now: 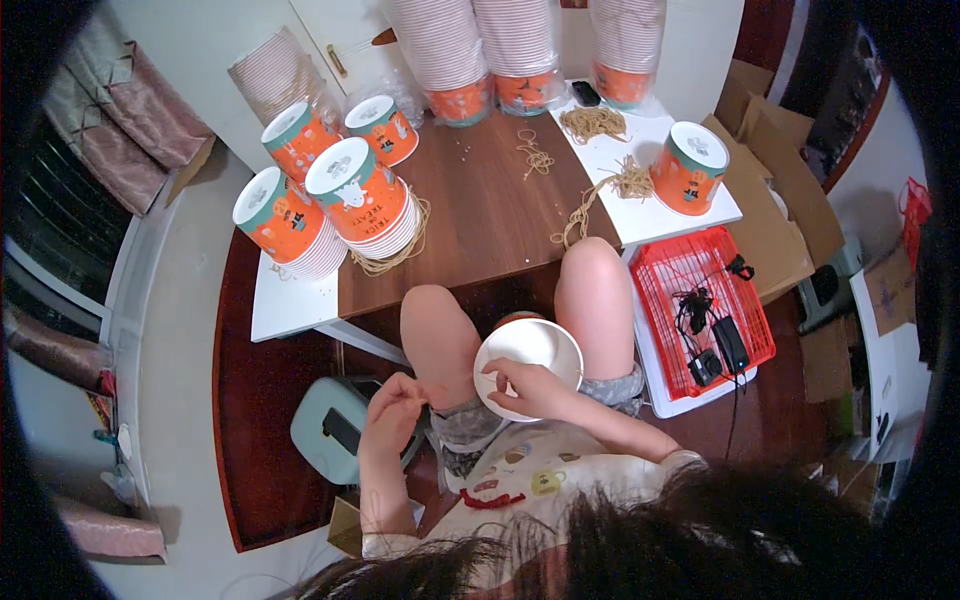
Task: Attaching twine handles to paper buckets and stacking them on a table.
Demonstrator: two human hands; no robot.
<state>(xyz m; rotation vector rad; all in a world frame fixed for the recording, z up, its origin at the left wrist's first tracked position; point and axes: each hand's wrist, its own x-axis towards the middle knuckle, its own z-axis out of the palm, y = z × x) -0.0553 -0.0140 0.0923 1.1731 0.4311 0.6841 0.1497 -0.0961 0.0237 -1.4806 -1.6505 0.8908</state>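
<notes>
"Where is the bucket being handled?"

"The white-lined bucket [538, 345] sits between the person's legs, its mouth facing up, with a sliver of orange showing beyond its far rim."

"And the right hand [520, 388]?"

"Over that mouth, fingers bent, with a gap between forefinger and thumb. I can't tell whether it touches the inside."

"The left hand [397, 398]?"

"Left of the bucket and apart from it, near the left thigh, its fingertips pressed together. Whether they pinch something thin, I can't tell."

"What's on the worktop [470, 215]?"

"At its left, upturned orange buckets [365, 200], the two front ones in stacks. A loop of tan cord [385, 265] lies at the foot of the nearer right stack. More tan cords [593, 124] lie in bundles toward the right, near a separate upturned bucket [688, 172]. Tall wrapped stacks [440, 50] stand along the back."

"Beside it?"

"On the right, a red basket [660, 330] holding black adapters [730, 343] and cables."
</notes>
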